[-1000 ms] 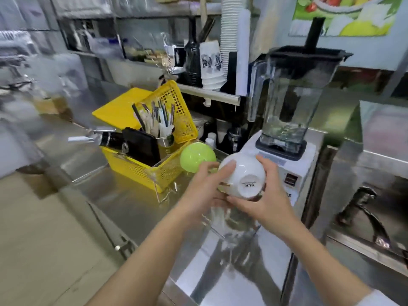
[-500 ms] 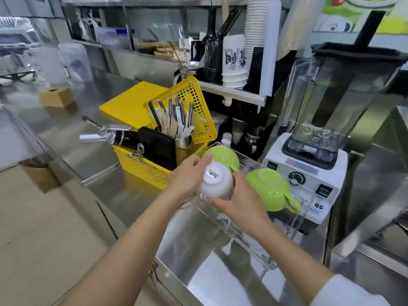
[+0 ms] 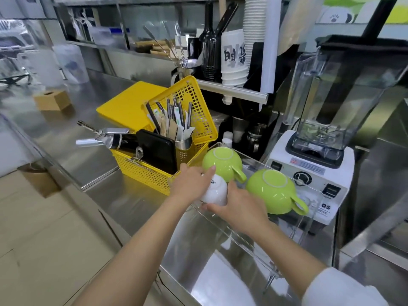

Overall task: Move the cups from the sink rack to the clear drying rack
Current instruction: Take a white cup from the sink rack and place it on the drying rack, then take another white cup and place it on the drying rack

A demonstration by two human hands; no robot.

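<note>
A white cup point(image 3: 214, 191) is upside down at the near left corner of the clear drying rack point(image 3: 254, 244). My left hand point(image 3: 191, 181) grips its left side and my right hand point(image 3: 239, 206) holds it from the right and below. Two green cups rest upside down in the same rack: one point(image 3: 221, 162) just behind the white cup, the other point(image 3: 273, 191) to the right, handle pointing right. The sink rack is out of view.
A yellow basket point(image 3: 154, 173) with utensils, a black phone and a metal tool stands left of the rack. A blender point(image 3: 326, 133) sits behind it at the right. Paper cup stacks point(image 3: 234, 60) stand on a shelf behind. A steel counter edge lies at the right.
Both hands have carried the white cup down and forward to the clear rack's near left corner. The view has shifted closer to the rack, bringing both green cups into sight.
</note>
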